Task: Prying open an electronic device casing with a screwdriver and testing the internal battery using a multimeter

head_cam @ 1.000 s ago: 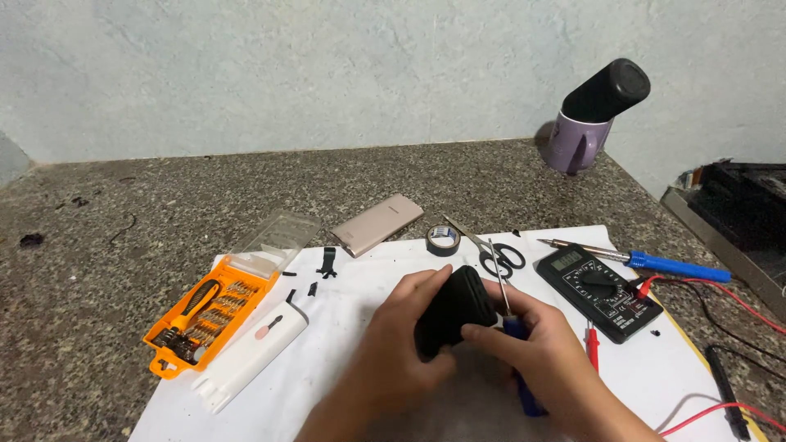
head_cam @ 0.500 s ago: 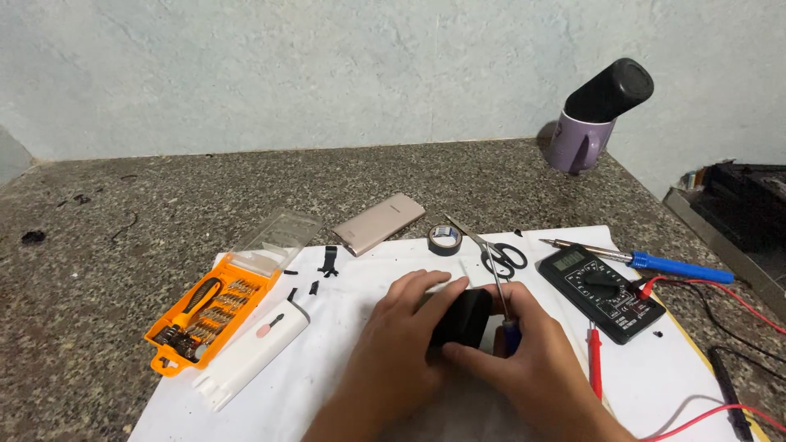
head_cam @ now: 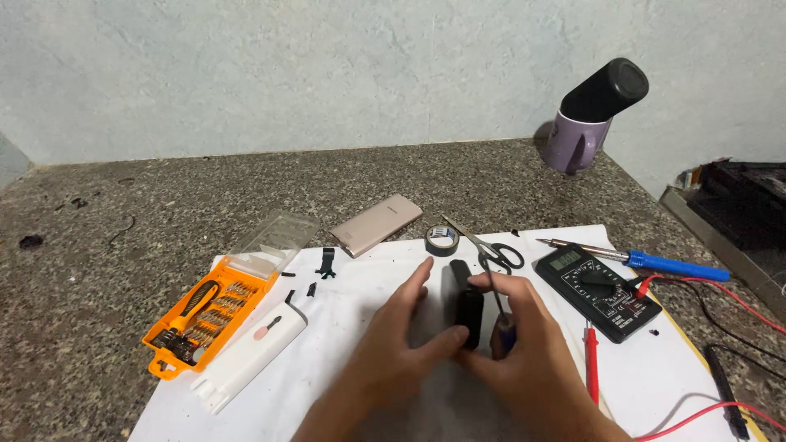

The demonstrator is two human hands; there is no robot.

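A small black device stands on edge over the white sheet, held between both hands. My left hand presses its thumb and fingers against the device's left side. My right hand grips the device's right side and also holds a thin screwdriver with a dark blue handle, its metal shaft pointing up toward the scissors.
On the sheet lie an orange screwdriver-bit case with its clear lid open, a white oblong case, a tape roll, a black multimeter with red leads and a blue-handled soldering iron. A beige phone and a purple mug holding a black cylinder stand behind.
The black device has been turned from lying tilted to standing on its narrow edge. Both hands have shifted slightly right and down, and the screwdriver shaft now shows upright.
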